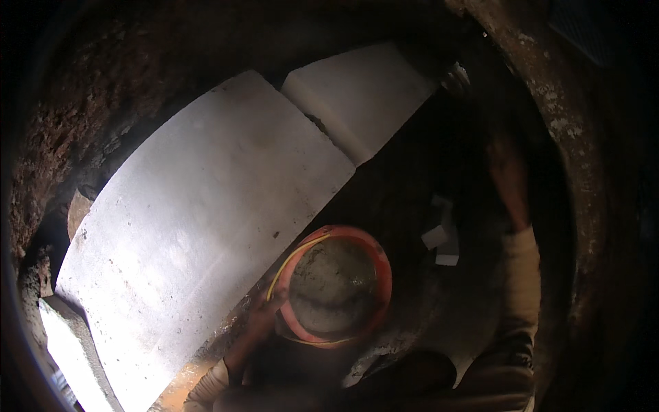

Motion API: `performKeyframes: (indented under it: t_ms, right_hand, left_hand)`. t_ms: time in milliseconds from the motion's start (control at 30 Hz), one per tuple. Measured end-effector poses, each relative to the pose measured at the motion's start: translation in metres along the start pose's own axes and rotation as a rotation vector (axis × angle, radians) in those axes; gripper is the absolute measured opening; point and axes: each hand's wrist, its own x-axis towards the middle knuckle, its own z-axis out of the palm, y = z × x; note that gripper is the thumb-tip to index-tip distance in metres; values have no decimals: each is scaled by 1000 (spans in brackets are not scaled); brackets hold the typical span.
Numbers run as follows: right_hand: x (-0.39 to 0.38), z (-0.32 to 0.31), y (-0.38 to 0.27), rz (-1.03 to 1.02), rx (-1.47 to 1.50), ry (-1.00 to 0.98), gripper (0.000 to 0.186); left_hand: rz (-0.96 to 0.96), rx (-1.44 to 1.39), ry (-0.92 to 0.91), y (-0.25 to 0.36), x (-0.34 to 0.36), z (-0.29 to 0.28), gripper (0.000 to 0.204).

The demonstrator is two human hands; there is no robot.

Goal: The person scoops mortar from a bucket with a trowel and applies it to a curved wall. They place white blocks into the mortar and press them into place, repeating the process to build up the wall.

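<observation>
A round orange-red bucket [386, 278] stands at the middle, holding a grey wet mix [333, 285] like mortar. A thin yellow handle [280, 272] lies along its left rim. My left hand [263, 317] is at that rim, its fingers closed over the edge beside the handle. Stretched forward on the far right, my right hand [506, 168] is blurred and in deep shadow. Its fingers and anything in them cannot be made out. Ahead of it, near the small pale block, a smeared light-coloured thing [456, 77] shows, its kind unclear.
A large pale block [206, 192] fills the left side, with a smaller pale block [364, 96] beyond a narrow gap. Another pale piece [75, 353] stands at lower left. Rough earthen wall [62, 130] curves around. White angular pieces [446, 237] lie right of the bucket.
</observation>
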Motion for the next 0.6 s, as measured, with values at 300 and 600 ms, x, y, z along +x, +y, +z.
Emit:
performKeyframes:
  t_ms: [300,600]
  right_hand:
    - [22,-61,-40,356,832,-314,49]
    - [152,11,-52,144,388,-426,49]
  left_hand:
    - [4,23,-3,-4,1,-10,57]
    - [-60,3,-38,7,0,-2,55]
